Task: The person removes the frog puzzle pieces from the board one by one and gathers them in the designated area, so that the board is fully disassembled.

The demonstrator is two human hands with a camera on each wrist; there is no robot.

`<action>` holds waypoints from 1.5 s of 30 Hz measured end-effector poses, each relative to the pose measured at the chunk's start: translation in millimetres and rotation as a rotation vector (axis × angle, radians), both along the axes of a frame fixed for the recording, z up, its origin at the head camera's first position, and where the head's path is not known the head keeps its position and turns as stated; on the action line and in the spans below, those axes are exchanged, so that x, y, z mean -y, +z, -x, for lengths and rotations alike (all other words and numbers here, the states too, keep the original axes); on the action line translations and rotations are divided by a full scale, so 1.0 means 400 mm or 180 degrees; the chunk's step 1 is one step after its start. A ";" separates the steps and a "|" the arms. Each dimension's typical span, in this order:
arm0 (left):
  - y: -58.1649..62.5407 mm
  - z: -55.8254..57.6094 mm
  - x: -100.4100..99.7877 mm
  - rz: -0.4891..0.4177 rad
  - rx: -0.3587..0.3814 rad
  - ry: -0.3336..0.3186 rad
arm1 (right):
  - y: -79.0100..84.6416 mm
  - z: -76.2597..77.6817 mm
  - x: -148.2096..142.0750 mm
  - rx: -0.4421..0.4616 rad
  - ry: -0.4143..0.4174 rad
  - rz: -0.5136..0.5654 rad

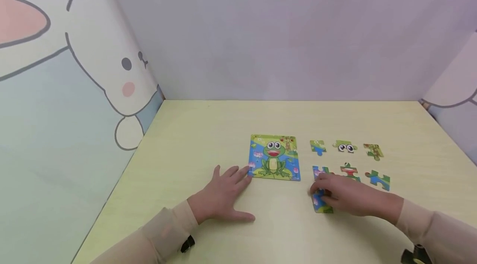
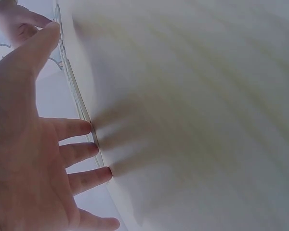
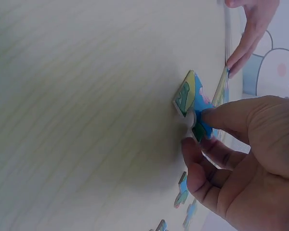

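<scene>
My right hand [image 1: 344,193] pinches a jigsaw piece [image 1: 320,204] with a green, blue and pink print, between thumb and fingertips at the lower left of a group of pieces. In the right wrist view that piece [image 3: 187,94] sticks out past the thumb, its near part covered by the fingers. Just above it, a pink and blue piece [image 1: 319,170] is partly hidden by the hand. My left hand [image 1: 225,195] rests on the table with its fingers spread, fingertips right at the lower left corner of a square frog picture [image 1: 273,158].
Three pieces form a back row: a green and blue one [image 1: 317,147], one with eyes [image 1: 344,147] and one with a tree [image 1: 374,151]. A red-mouth piece [image 1: 348,169] and a blue-green piece [image 1: 378,179] lie nearer. Rabbit-printed panels [image 1: 108,57] border the table [image 1: 208,131].
</scene>
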State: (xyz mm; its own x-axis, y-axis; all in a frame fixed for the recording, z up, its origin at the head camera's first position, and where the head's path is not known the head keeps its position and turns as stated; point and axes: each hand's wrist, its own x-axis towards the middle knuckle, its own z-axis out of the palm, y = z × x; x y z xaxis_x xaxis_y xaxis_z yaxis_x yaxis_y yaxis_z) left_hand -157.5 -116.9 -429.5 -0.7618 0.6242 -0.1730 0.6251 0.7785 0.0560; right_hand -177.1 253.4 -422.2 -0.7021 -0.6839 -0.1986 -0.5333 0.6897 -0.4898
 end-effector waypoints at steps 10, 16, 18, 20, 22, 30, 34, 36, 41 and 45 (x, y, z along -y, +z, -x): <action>0.002 0.001 0.002 -0.0045 0.0012 0.0007 | 0.035 0.013 0.042 -0.1041 -0.0124 -0.0250; 0.000 -0.001 0.001 -0.0076 0.0046 0.0014 | 0.032 0.047 0.119 -0.1072 -0.0256 -0.0022; 0.000 -0.001 0.001 -0.0075 0.0051 0.0020 | 0.025 0.058 0.148 -0.1046 -0.0276 0.0073; 0.000 -0.001 0.001 -0.0083 0.0063 0.0031 | 0.017 0.068 0.176 -0.0979 -0.0292 0.0148; 0.002 -0.002 0.001 -0.0100 0.0075 0.0042 | 0.007 0.078 0.201 -0.0890 -0.0300 0.0219; 0.002 -0.004 0.003 -0.0131 0.0084 0.0035 | -0.032 0.096 0.254 -0.0678 -0.0466 0.0140; 0.003 -0.003 0.002 -0.0127 0.0074 0.0036 | -0.033 0.103 0.263 -0.0632 -0.0441 0.0161; 0.004 -0.003 0.003 -0.0124 0.0057 0.0040 | -0.028 0.108 0.265 -0.0587 -0.0415 0.0158; 0.004 -0.004 0.002 -0.0133 0.0064 0.0043 | -0.017 0.116 0.267 -0.0502 -0.0362 0.0117; 0.004 -0.004 0.000 -0.0116 0.0081 0.0046 | -0.015 0.117 0.266 -0.0489 -0.0345 0.0117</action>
